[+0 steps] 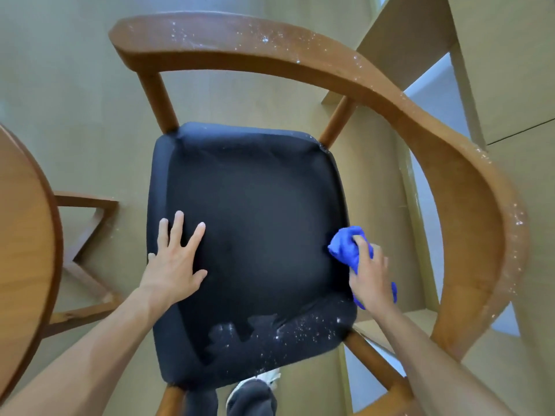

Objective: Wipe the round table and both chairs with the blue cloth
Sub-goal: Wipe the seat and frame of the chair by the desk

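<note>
So the left hand (174, 265) is pressing flat, fingers spread, steadying the chair seat (255, 220), while the right hand (371, 273) is gripping the bunched blue cloth (345, 244), fingers clamped, wiping crumbs off.

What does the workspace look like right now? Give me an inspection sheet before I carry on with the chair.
Surface: black seat cushion mostly dark and clean-looking; white specks remain along its near edge.
Job's things: blue cloth bunched at the seat's right edge; chair's curved wooden backrest speckled white along its top; round table edge visible at left.
Clutter: nothing seen.
Hands: left hand flat on the seat with fingers spread; right hand grips the cloth.
Cables: nothing seen.
Surroundings: beige floor; wooden base frame under the table; the person's shoe below the seat.
</note>
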Available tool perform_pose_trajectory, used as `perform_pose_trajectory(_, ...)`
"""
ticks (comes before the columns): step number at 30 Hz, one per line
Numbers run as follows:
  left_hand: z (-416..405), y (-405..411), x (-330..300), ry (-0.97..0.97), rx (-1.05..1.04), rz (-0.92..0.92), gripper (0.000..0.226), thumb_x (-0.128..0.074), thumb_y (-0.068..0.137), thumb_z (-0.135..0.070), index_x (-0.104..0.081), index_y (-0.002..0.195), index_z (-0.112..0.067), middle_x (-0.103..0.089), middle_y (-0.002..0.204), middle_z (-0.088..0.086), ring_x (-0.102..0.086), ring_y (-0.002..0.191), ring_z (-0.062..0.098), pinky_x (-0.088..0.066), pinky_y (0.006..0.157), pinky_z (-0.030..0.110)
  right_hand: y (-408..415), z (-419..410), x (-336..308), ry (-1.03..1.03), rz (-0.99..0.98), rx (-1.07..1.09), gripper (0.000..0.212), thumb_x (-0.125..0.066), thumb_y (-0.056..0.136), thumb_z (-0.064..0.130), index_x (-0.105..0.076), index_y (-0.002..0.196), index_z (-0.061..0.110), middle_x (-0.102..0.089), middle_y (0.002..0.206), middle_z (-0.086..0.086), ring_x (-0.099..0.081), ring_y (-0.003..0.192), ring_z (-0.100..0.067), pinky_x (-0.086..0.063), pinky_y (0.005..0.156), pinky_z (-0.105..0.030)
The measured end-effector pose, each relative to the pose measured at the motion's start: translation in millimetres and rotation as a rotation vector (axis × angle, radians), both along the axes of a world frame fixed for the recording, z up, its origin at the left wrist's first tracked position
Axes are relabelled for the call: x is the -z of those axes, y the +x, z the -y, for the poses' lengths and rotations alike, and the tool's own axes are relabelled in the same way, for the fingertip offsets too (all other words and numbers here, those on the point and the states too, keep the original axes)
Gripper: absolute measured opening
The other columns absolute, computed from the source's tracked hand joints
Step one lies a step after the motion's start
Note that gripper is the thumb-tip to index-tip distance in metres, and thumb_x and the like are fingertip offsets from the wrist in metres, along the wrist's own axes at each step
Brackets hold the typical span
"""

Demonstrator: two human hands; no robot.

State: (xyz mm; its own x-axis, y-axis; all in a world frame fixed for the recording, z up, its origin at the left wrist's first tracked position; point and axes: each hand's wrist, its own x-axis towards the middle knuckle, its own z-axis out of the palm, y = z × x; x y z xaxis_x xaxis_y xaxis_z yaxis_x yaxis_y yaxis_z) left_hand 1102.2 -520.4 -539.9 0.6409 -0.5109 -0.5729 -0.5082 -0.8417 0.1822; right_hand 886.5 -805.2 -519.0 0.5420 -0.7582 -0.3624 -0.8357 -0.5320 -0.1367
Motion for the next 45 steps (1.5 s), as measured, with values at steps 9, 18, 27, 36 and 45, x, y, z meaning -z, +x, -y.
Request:
perform_pose_trajectory(9, 1.5, 2.3, -3.8, -0.027, -0.060, -0.060, 0.092, -0.067, 0.084, -0.040, -0.003, 0.151, -0.036, 0.029, 0.155, -0.005, 0.025, 0.143, 0.025, -0.038, 0.105, 0.055, 42.8, -142.7, -9.5, 0.229, 0.038, -0.167, 0.066, -0.052, 0.077, 0.003, -0.033, 0.136, 0.024, -0.037, 0.119, -0.007, -0.043, 0.101, -0.030, -0.043, 0.080, -0.041)
perform_pose_trajectory(18, -3.1, 5.2, -5.4, -0.038, -0.066, -0.068, 0.092, -0.069, 0.083, -0.040, -0.006, 0.151, -0.037, 0.026, 0.156, -0.006, 0.022, 0.144, 0.022, -0.041, 0.102, 0.054, 38.7, -211.5, -6.0, 0.174, -0.121, -1.790, 0.056, -0.070, 0.068, 0.030, -0.050, 0.118, 0.044, -0.054, 0.117, 0.006, -0.050, 0.087, -0.016, -0.041, 0.068, -0.028)
perform_pose_trajectory(27, -1.2, 4.3, -5.3, -0.039, -0.082, -0.070, 0.091, -0.067, 0.084, -0.040, -0.005, 0.150, -0.039, 0.028, 0.155, -0.009, 0.023, 0.144, 0.021, -0.043, 0.101, 0.052, 21.0, -25.2, -23.3, 0.111, -0.363, -2.120, 0.039, -0.075, 0.063, 0.028, -0.055, 0.094, 0.040, -0.055, 0.113, 0.009, -0.053, 0.088, -0.019, -0.046, 0.076, -0.031)
perform_pose_trajectory(36, -0.4, 2.8, -2.3, -0.044, -0.086, -0.057, 0.091, -0.068, 0.084, -0.038, -0.006, 0.150, -0.039, 0.029, 0.154, -0.007, 0.025, 0.143, 0.023, -0.040, 0.103, 0.056, 17.7, -13.1, -34.1, 0.129, -0.445, -1.782, 0.043, -0.071, 0.069, 0.016, -0.047, 0.102, 0.030, -0.050, 0.112, -0.005, -0.050, 0.090, -0.028, -0.044, 0.068, -0.037)
perform_pose_trajectory(45, -5.1, 6.0, 0.0, -0.063, -0.070, -0.043, 0.091, -0.069, 0.082, -0.043, -0.007, 0.150, -0.040, 0.025, 0.156, -0.008, 0.022, 0.144, 0.020, -0.043, 0.101, 0.052, 51.7, -133.3, -2.0, 0.187, -0.009, -1.749, 0.048, -0.059, 0.073, 0.008, -0.057, 0.113, 0.033, -0.053, 0.118, -0.007, -0.049, 0.086, -0.026, -0.044, 0.066, -0.037)
